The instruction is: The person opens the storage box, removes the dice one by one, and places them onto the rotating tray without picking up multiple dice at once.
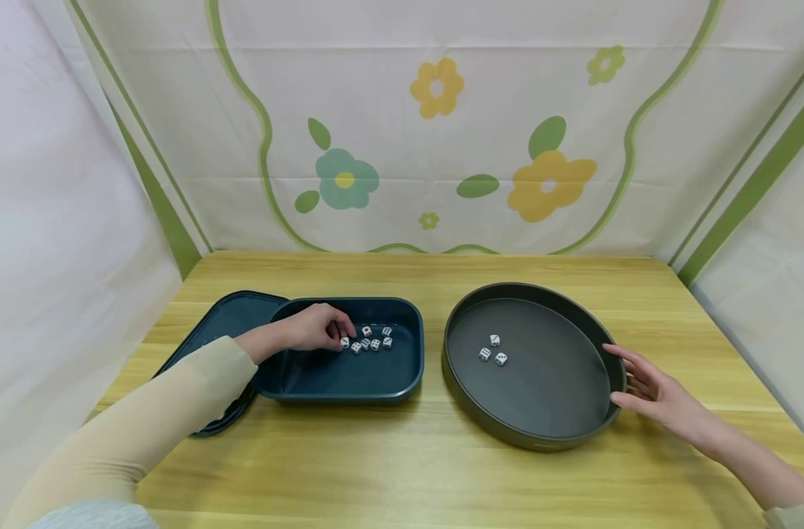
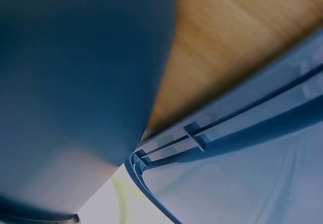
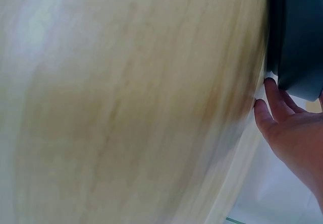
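My left hand (image 1: 312,327) reaches into a dark blue rectangular container (image 1: 336,382), thumb and fingers bent around a white die (image 1: 345,342) at their tips. Beside that die several more white dice (image 1: 375,344) lie loosely grouped on the container's floor. On the right, my right hand (image 1: 663,400) rests at the side of a round dark grey pan (image 1: 541,397), its fingers spread and fairly straight along the rim. Three dice (image 1: 494,340) sit in the pan, left of its middle. The left wrist view shows blue surfaces up close, with neither hand nor dice visible.
A dark blue lid (image 1: 233,316) lies left of the container, partly overlapped by it and by my left forearm. Both vessels stand on a wooden table (image 1: 402,470). Behind the table hangs a white cloth (image 1: 389,44) with printed flowers; more cloth hangs at both sides.
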`<state>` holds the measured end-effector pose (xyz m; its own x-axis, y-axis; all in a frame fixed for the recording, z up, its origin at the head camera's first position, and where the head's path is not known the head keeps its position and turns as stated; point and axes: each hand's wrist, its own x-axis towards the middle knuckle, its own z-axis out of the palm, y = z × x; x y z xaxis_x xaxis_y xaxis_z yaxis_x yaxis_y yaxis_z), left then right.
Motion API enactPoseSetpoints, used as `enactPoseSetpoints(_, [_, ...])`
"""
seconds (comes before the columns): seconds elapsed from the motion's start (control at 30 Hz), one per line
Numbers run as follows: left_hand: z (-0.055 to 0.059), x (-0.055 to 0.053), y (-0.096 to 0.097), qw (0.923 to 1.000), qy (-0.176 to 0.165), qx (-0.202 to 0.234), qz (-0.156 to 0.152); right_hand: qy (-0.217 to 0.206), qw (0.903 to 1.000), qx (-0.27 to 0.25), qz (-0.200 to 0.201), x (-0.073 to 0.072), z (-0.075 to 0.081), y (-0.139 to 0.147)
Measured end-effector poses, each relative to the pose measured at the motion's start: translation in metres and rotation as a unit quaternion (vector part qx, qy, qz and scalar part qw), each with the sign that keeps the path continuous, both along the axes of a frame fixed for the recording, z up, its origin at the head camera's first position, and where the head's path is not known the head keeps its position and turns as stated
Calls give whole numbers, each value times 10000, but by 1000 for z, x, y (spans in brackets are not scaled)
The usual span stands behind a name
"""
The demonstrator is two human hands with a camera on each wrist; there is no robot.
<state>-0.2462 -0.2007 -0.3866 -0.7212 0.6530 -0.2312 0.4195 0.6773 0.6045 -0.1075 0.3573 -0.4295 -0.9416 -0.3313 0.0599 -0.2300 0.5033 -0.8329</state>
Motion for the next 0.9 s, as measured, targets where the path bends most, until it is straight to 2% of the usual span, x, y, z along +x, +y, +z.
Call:
enactPoseSetpoints(0.27, [-1, -2, 0, 9999, 60, -59, 71, 101, 9999, 27, 9, 1, 1, -1])
enactPoseSetpoints(0.47, [3, -1, -2, 10000, 63, 31, 16, 142, 9999, 20, 28, 1, 2, -2])
enactPoseSetpoints(0.57, [11, 0, -1, 9997, 113, 232, 15, 127, 9999, 9, 22, 1, 2, -2])
enactPoseSetpoints(0.7, [27, 2, 5, 9983, 204, 541, -24, 67, 10000, 53, -13, 2, 3, -2])
enactPoseSetpoints(0.9, [51, 4, 24, 9962, 374, 734, -294, 45, 9998, 158, -78, 4, 4, -3])
